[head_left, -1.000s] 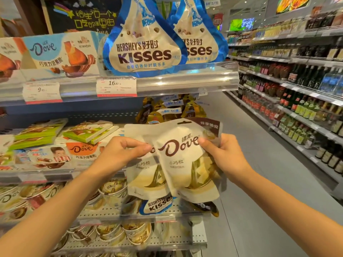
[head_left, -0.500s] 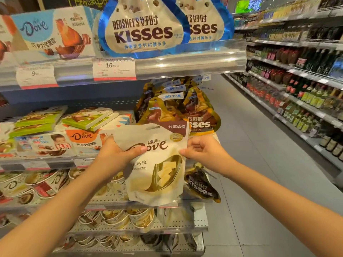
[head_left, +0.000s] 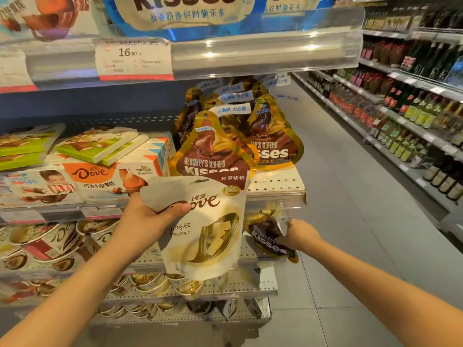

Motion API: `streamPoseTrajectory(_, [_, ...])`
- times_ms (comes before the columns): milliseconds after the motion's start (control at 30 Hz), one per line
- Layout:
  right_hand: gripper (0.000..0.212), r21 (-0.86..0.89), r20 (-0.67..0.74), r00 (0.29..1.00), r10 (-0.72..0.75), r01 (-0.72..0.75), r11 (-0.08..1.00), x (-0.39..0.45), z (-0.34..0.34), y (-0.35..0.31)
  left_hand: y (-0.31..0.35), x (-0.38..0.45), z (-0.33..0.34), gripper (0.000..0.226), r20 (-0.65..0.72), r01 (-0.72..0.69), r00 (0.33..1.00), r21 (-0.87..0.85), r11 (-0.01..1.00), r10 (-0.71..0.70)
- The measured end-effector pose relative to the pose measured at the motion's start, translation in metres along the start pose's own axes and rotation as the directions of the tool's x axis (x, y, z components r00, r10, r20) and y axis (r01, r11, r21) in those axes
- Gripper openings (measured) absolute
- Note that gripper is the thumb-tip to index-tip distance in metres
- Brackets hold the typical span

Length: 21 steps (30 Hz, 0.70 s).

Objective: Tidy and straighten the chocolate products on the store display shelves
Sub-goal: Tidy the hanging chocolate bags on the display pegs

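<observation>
While the white Dove pouch (head_left: 203, 229) hangs in front of the shelves, the left hand (head_left: 145, 221) grips it at its upper left corner, thumb across the logo. Just to its right, the right hand (head_left: 299, 235) reaches to a dark Kisses bag (head_left: 268, 234) that lies tilted at the edge of the lower shelf (head_left: 250, 252); the fingers touch it, but whether they are closed on it cannot be told. Above, on the middle shelf (head_left: 275, 185), the gold Kisses bags (head_left: 213, 151) stand upright, some leaning. The task seems only partly done: the pouch has no place yet, the dark bag is crooked, and the Dove boxes (head_left: 100, 176) at left lie unevenly.
</observation>
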State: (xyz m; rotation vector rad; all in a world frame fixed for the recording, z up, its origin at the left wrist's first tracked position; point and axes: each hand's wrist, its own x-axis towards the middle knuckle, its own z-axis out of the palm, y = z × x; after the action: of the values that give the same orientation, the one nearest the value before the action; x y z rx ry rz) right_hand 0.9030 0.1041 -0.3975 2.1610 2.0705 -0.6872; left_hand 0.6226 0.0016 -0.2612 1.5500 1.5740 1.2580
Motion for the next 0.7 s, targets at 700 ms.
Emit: streamPoseTrajectory(700, [0.025,0.044,-0.221,0.933,-0.284,0.3,0.953,-0.03,-0.019,-0.017,-0.023,-0.011,-0.019,0.026,-0.075,0.091,0.992,-0.119,0.989,-0.1])
